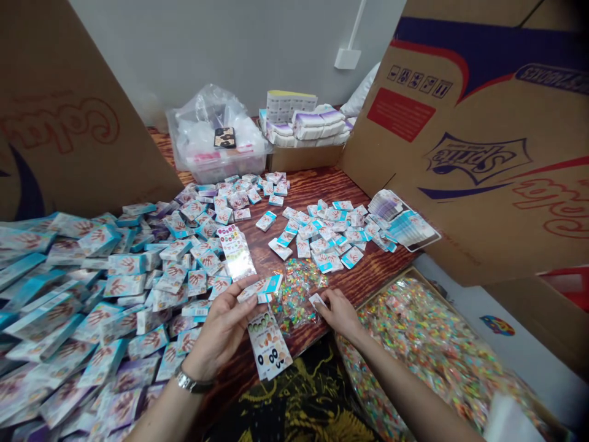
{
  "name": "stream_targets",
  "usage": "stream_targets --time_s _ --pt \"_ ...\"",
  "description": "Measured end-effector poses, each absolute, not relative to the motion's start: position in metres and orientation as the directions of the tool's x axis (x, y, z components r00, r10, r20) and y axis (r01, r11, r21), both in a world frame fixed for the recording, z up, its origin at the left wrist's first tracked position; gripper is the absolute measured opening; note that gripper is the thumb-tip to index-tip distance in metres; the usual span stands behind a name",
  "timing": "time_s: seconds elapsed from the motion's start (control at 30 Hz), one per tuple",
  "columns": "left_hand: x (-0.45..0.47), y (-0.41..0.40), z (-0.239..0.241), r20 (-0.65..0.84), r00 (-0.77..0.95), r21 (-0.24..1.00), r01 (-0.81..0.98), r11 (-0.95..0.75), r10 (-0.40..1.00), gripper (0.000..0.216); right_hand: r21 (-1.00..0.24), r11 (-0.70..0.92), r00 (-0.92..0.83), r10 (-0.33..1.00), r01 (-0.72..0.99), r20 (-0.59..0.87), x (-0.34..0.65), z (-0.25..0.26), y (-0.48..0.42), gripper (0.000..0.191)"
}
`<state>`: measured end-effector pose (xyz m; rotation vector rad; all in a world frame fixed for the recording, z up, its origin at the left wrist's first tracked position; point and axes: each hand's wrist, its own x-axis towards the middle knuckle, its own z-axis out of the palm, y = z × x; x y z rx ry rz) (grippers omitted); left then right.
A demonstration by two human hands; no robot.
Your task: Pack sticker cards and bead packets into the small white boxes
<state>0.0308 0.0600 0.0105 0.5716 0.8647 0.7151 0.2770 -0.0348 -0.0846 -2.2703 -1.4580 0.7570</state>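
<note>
The left grip [219, 325] is closed on a small white-and-turquoise cardboard packet [260, 289], pinching it between thumb and fingers so that the packet sticks out past the fingertips. The right grip [338, 313] is also closed, with its thumb and fingertips pinching a small white paper packet [317, 300] at their tips. Between the two grips, a clear plastic bag of tiny multicoloured pieces [294, 294] lies flat on the reddish-brown wood-grain desk [340, 187], touching neither packet. Just below the left grip lies a white printed card with black oval shapes [269, 347], and a glossy printed card [237, 252] lies a little beyond it. A silver wristwatch [191, 382] circles the left wrist.

To the left of the left grip spreads a large heap of white-and-turquoise packets [92, 294]. Beyond the right grip, more of these packets [322, 233] lie scattered across the desk. To the right of the right grip, a shallow cardboard tray [405, 294] holds a mass of clear bags filled with multicoloured pieces [427, 350]. Far ahead of both grips stand a clear plastic tub [216, 166] and a cardboard box of white-and-purple stacks [306, 132].
</note>
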Motion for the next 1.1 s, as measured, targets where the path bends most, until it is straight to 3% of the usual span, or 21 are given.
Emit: stream_targets --time_s 0.13,0.3,0.4,0.5,0.6,0.67,0.73,0.9,1.03,1.1 --pt "0.03 0.056 0.005 -0.524 0.439 0.653 -0.343 0.676 0.729 0.035 -0.558 -0.364 0.274 0.931 0.746 -0.24 0.282 -0.063 -0.031 0.023" --pt "0.03 0.049 -0.007 -0.546 0.361 0.628 -0.421 0.655 0.756 0.023 -0.684 -0.236 0.22 0.969 0.69 -0.112 0.28 -0.016 -0.02 0.037" --pt "0.033 0.045 -0.009 -0.57 0.389 0.622 -0.373 0.689 0.724 0.029 -0.685 -0.027 0.085 0.995 0.728 0.051 0.267 0.014 -0.009 0.022" --pt "0.036 0.043 -0.01 -0.582 0.408 0.621 -0.336 0.708 0.703 0.032 -0.556 0.289 -0.128 0.942 0.779 0.311 0.249 0.034 0.003 0.016" --pt "0.038 0.04 -0.009 -0.58 0.427 0.613 -0.333 0.716 0.694 0.032 -0.291 0.499 -0.351 0.828 0.816 0.437 0.237 0.038 0.011 0.022" --pt "0.037 0.038 -0.007 -0.57 0.442 0.609 -0.34 0.717 0.693 0.031 -0.132 0.575 -0.489 0.778 0.808 0.396 0.235 0.034 0.014 0.024" --pt "0.036 0.037 -0.005 -0.564 0.454 0.602 -0.345 0.72 0.69 0.031 -0.063 0.628 -0.58 0.748 0.775 0.324 0.236 0.03 0.016 0.026" --pt "0.035 0.038 -0.003 -0.582 0.464 0.61 -0.293 0.736 0.668 0.034 -0.14 0.686 -0.642 0.721 0.714 0.262 0.246 0.029 0.02 0.03" --pt "0.037 0.038 -0.002 -0.584 0.454 0.623 -0.281 0.73 0.673 0.036 -0.007 0.749 -0.726 0.644 0.662 0.243 0.244 0.035 0.023 0.028" --pt "0.039 0.037 -0.002 -0.578 0.44 0.632 -0.291 0.718 0.688 0.035 -0.008 0.759 -0.732 0.632 0.651 0.254 0.24 0.037 0.024 0.028"
